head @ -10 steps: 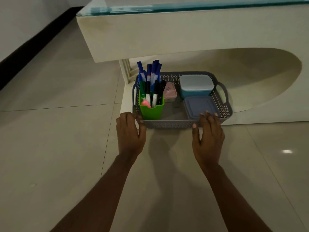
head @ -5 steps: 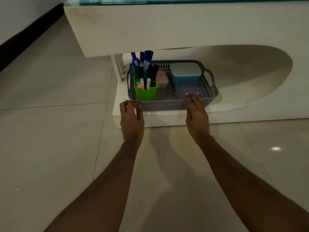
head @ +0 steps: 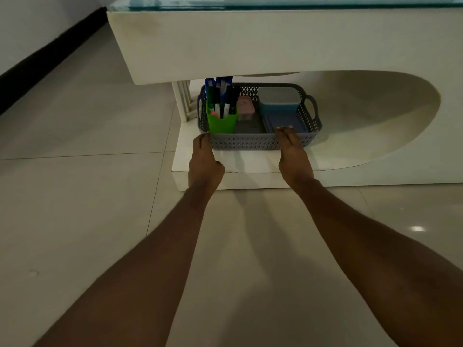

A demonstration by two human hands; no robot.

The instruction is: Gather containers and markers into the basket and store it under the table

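The grey perforated basket (head: 250, 142) sits on the table's white lower shelf (head: 250, 164), under the overhanging table top (head: 275, 43). Inside it stand a green cup (head: 221, 123) full of markers (head: 220, 96), a small pink container (head: 245, 107), a blue tub with a pale lid (head: 278, 101) and a flat blue lidded container (head: 284, 121). My left hand (head: 204, 164) touches the basket's near left corner with its fingertips. My right hand (head: 293, 156) lies flat against the near wall, fingertips over the rim. Neither hand grips anything.
Pale floor tiles (head: 87, 209) spread to the left and in front. A white slatted leg (head: 184, 101) stands just left of the basket. A dark skirting board (head: 45, 61) runs along the far left wall. The shelf curves away to the right.
The basket has slid farther back onto the shelf and under the table top, with both hands following it forward. The marker tips are now partly hidden by the table's edge.
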